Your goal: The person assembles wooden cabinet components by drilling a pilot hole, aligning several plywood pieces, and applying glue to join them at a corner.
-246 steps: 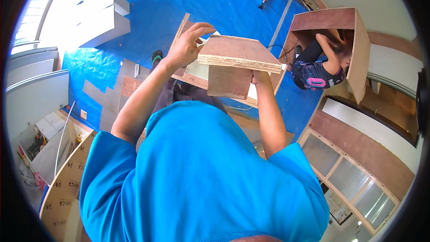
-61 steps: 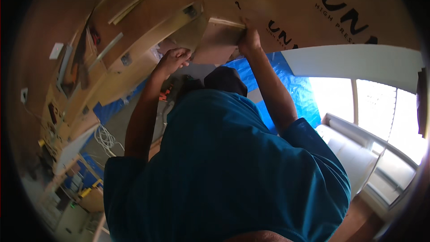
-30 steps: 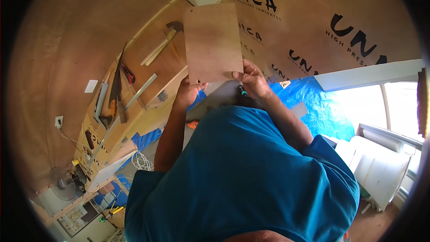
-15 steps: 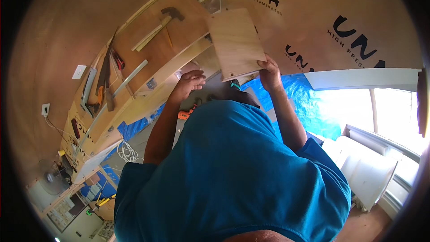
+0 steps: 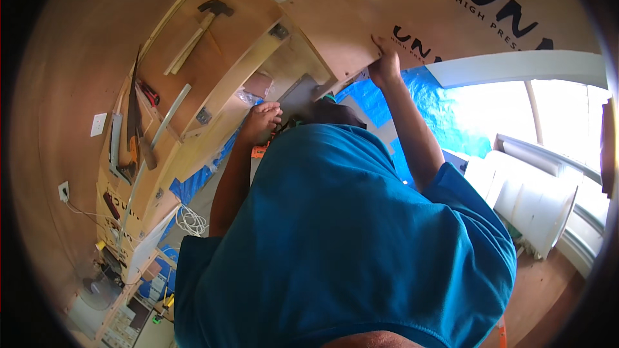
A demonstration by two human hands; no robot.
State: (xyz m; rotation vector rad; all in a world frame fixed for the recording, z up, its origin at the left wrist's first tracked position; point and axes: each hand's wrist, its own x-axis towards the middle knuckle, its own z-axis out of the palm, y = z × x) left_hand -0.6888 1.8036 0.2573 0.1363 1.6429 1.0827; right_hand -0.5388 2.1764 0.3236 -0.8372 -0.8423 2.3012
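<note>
My right hand [image 5: 387, 66] grips the right edge of a flat plywood panel [image 5: 335, 32], thumb and fingers closed around it. The panel is raised and tilted in front of the cabinet, its lower corner over the floor opening. My left hand [image 5: 261, 121] is apart from the panel, beside the cabinet's front, with its fingers curled together. Whether anything small is in them is hidden. Near that hand an orange tool [image 5: 259, 151] lies on the floor, partly covered by my arm and shirt.
On the wooden cabinet [image 5: 225, 58] at left lie a hammer [image 5: 206, 22], a handsaw [image 5: 133, 109], red-handled pliers [image 5: 149, 93] and a metal strip [image 5: 171, 113]. Blue plastic sheeting [image 5: 438, 116] covers floor at right. A coiled white cable [image 5: 190, 220] sits left; a white bin-like object [image 5: 525, 196] stands right.
The panel in my right hand has moved up and to the left against the cabinet, tilting more. My left hand's fingers have curled in. My view has shifted slightly.
</note>
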